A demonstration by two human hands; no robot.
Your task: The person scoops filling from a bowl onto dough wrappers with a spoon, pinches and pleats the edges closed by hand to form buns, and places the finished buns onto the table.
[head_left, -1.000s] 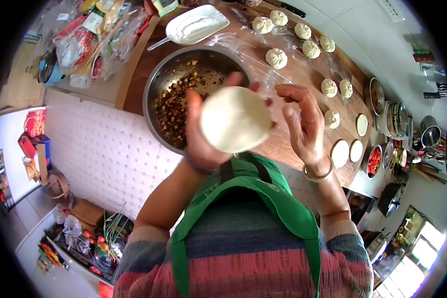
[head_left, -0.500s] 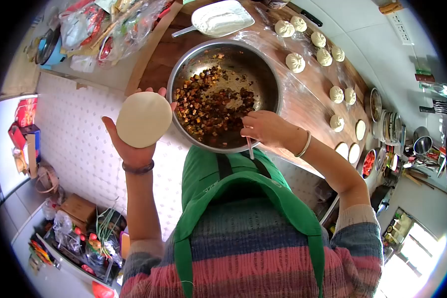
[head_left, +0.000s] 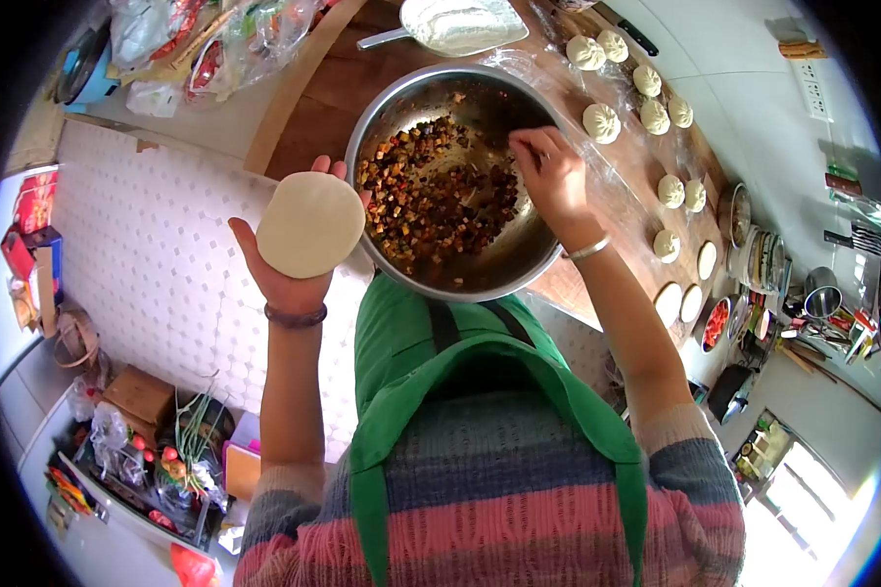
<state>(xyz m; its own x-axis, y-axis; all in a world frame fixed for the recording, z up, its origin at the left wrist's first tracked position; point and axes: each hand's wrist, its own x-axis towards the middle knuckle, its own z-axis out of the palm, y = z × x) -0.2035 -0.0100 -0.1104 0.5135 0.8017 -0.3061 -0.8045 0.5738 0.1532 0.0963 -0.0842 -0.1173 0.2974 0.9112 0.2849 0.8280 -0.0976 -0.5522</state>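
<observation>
A round, flat dough wrapper [head_left: 310, 225] lies across the palm of my left hand [head_left: 294, 289], whose fingers show past its edge. This hand is beside the left rim of a big steel bowl [head_left: 401, 279]. Chopped brown and orange filling [head_left: 431, 196] covers much of the bowl's bottom and left side. Over the bowl's right side is my right hand [head_left: 555, 181], its fingers pinched together near the inner wall. What those fingers hold is hidden.
Pleated buns [head_left: 601, 123] sit on the floured wooden board [head_left: 308, 122], with flat wrappers [head_left: 668, 304] near its right end. Beyond the bowl lie a flour scoop [head_left: 465, 24] and a knife [head_left: 626, 29]. Plastic bags [head_left: 255, 54] are at the upper left.
My right hand has moved up and right, from the bowl's near side to its right side. A pale handle seen under it has gone from sight. The wrapper stays on my left palm, slightly nearer the bowl.
</observation>
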